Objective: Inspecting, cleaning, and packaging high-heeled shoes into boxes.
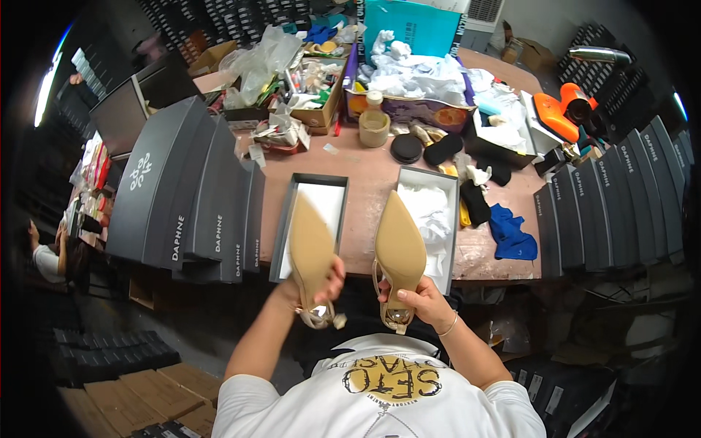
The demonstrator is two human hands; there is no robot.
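My left hand point(315, 286) grips a tan pointed slingback shoe point(310, 244) by its heel end, sole up, toe pointing away over an open grey shoe box point(283, 233) lined with white paper. In my right hand point(418, 299) is the matching tan shoe point(399, 244), also sole up and held near the heel. It hangs beside a second open grey box point(451, 219) that holds crumpled white tissue. Both boxes lie on the front part of a brown wooden table point(369, 190).
Stacks of closed dark grey shoe boxes stand at the left point(193, 197) and right point(613, 204) of the table. Cardboard boxes of clutter, a beige cup point(374, 125), black pads, a blue cloth point(513, 235) and an orange tool point(558, 111) crowd the back. Another person point(47, 257) sits far left.
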